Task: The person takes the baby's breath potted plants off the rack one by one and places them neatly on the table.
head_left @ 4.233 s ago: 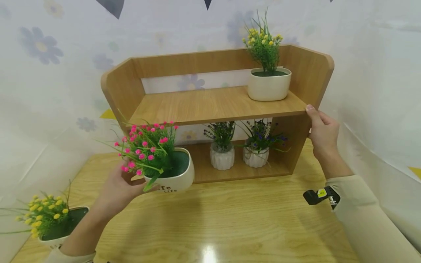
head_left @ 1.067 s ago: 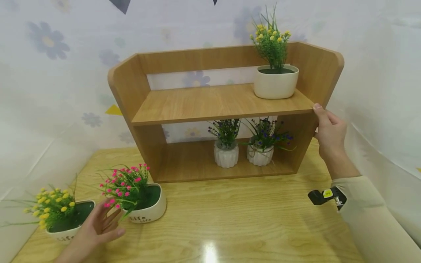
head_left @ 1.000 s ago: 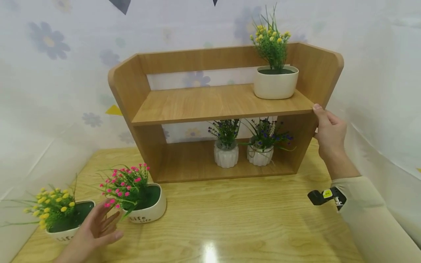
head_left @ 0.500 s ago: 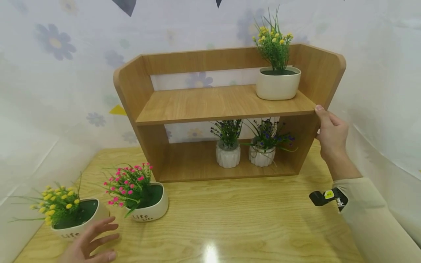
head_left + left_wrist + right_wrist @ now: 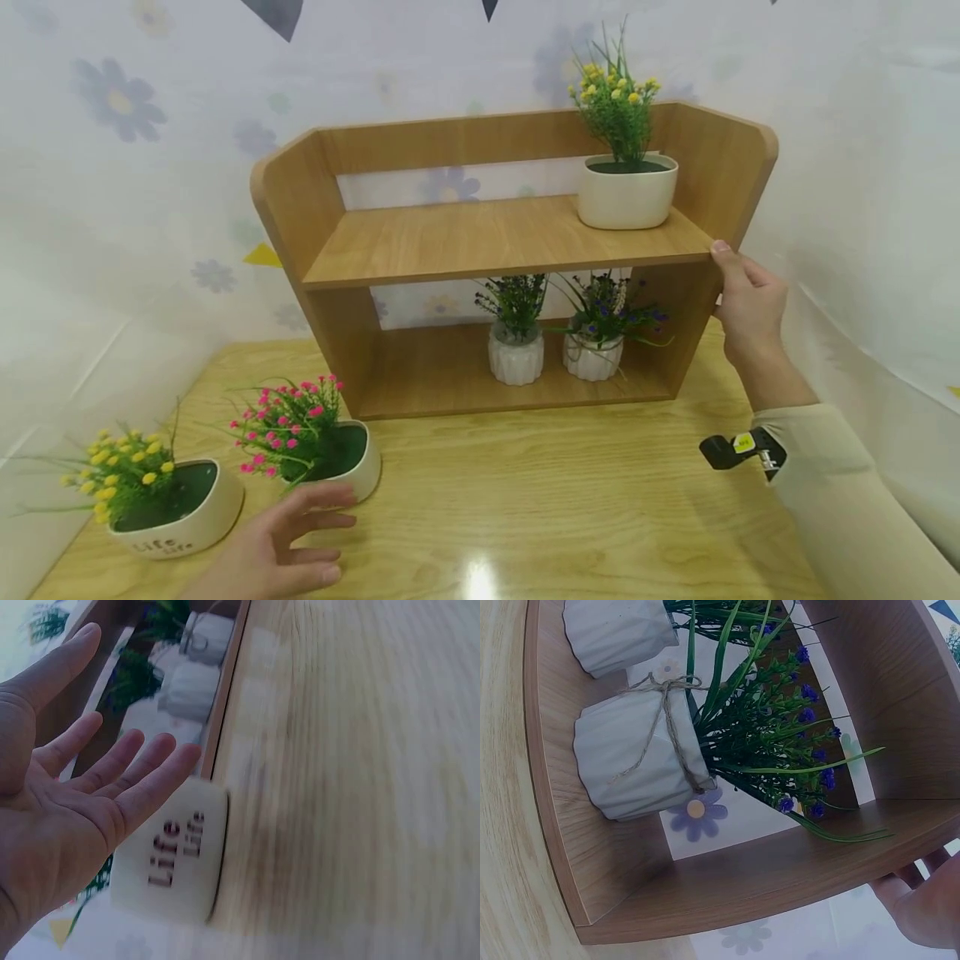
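With fingers spread and nothing in it, my left hand (image 5: pixel 273 546) hovers over the table just in front of a white oval pot (image 5: pixel 366 471) of pink artificial flowers. The left wrist view shows its bare palm, with the pot's "Life" lettering (image 5: pixel 176 851) behind the fingers. My right hand (image 5: pixel 752 308) grips the right side of a two-tier wooden shelf (image 5: pixel 450 237), thumb at the front corner of the upper board. A white oval pot (image 5: pixel 627 200) of yellow flowers stands at the upper board's right end. Two ribbed white pots (image 5: pixel 516 358) stand on the lower board, one tied with twine (image 5: pixel 665 694).
Another "Life" pot (image 5: pixel 217 508) with yellow flowers stands at the table's left, beside the pink one. The wood-grain table (image 5: pixel 525 483) stretches in front of the shelf. A flower-printed cloth (image 5: pixel 187 183) hangs behind, and pale sheeting (image 5: pixel 862 208) closes the right side.
The pink-flower pot was held up before the shelf by my left hand; it now stands on the table, released. The left hand drew back, then moved right. My right hand keeps its grip.
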A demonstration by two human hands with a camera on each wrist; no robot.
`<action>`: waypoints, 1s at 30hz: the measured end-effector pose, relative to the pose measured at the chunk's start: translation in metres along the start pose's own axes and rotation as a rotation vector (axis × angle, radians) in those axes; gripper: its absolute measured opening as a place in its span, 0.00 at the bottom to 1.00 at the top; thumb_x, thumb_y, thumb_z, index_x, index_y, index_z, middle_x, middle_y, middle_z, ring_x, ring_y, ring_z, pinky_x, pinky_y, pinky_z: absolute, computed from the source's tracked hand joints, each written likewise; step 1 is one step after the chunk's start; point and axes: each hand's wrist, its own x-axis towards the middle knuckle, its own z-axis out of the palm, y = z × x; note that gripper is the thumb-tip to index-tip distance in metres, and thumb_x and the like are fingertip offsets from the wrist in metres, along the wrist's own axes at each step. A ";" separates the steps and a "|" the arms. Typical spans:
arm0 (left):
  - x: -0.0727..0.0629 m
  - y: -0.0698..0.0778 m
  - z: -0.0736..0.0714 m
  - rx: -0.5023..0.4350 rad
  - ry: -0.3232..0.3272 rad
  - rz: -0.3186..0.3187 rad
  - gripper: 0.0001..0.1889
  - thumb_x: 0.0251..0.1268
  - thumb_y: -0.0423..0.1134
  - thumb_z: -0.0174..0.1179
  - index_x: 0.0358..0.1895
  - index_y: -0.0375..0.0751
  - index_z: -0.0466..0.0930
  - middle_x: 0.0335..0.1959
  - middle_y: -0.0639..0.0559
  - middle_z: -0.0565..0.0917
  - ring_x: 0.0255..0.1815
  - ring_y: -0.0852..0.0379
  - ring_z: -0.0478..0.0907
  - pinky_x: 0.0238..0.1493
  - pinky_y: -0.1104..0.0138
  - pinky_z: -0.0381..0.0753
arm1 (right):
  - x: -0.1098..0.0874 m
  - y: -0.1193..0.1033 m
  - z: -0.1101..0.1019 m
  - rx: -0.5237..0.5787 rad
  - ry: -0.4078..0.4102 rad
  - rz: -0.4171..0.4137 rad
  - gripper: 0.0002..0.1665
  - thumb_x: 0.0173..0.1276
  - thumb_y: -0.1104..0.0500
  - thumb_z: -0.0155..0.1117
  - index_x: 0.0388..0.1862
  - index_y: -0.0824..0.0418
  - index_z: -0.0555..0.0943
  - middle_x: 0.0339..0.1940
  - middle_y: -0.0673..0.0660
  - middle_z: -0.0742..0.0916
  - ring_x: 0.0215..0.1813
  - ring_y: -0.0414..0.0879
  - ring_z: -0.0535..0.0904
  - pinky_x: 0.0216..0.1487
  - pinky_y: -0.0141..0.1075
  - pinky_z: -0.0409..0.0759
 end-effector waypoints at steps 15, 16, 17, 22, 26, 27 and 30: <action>0.078 0.010 0.044 0.000 -0.009 0.042 0.31 0.65 0.24 0.65 0.71 0.36 0.66 0.67 0.43 0.71 0.64 0.50 0.75 0.55 0.51 0.81 | -0.003 0.002 -0.003 -0.017 0.000 -0.026 0.19 0.65 0.50 0.73 0.28 0.67 0.89 0.57 0.48 0.85 0.56 0.43 0.75 0.33 0.31 0.83; 0.083 0.012 0.045 0.007 0.002 0.047 0.32 0.64 0.25 0.66 0.70 0.36 0.66 0.67 0.42 0.71 0.64 0.50 0.76 0.55 0.51 0.81 | -0.002 0.002 -0.003 -0.009 -0.003 -0.025 0.19 0.65 0.50 0.73 0.28 0.67 0.89 0.54 0.49 0.85 0.53 0.43 0.76 0.32 0.31 0.84; 0.089 0.014 0.046 0.016 0.014 0.059 0.32 0.63 0.25 0.66 0.70 0.35 0.66 0.66 0.40 0.71 0.63 0.50 0.76 0.54 0.51 0.82 | -0.002 0.002 -0.003 -0.002 -0.007 -0.023 0.19 0.65 0.51 0.74 0.28 0.67 0.89 0.51 0.49 0.86 0.50 0.43 0.77 0.32 0.31 0.84; 0.118 0.027 0.046 0.019 0.073 0.088 0.32 0.62 0.24 0.67 0.69 0.36 0.68 0.65 0.38 0.71 0.64 0.44 0.74 0.53 0.53 0.83 | -0.001 0.004 -0.001 0.003 -0.003 -0.022 0.16 0.65 0.51 0.74 0.30 0.65 0.90 0.37 0.49 0.86 0.40 0.42 0.78 0.30 0.31 0.84; 0.143 0.039 0.048 0.029 0.122 0.125 0.32 0.61 0.26 0.69 0.69 0.40 0.69 0.65 0.39 0.73 0.64 0.40 0.74 0.52 0.54 0.83 | 0.000 0.003 -0.001 0.004 0.002 -0.020 0.16 0.65 0.51 0.74 0.29 0.64 0.90 0.38 0.48 0.86 0.43 0.42 0.78 0.31 0.31 0.84; 0.149 0.042 0.049 0.034 0.137 0.135 0.33 0.60 0.26 0.69 0.69 0.40 0.69 0.65 0.39 0.74 0.64 0.39 0.73 0.52 0.54 0.83 | 0.000 0.003 -0.001 0.007 0.001 -0.020 0.15 0.65 0.51 0.74 0.30 0.64 0.90 0.38 0.47 0.87 0.44 0.42 0.78 0.32 0.31 0.84; 0.167 0.053 0.051 0.037 0.184 0.168 0.33 0.60 0.27 0.70 0.69 0.40 0.69 0.64 0.41 0.76 0.64 0.40 0.74 0.53 0.54 0.83 | 0.001 0.002 -0.001 0.007 0.005 -0.025 0.16 0.64 0.51 0.74 0.30 0.64 0.90 0.36 0.48 0.87 0.43 0.43 0.78 0.31 0.32 0.84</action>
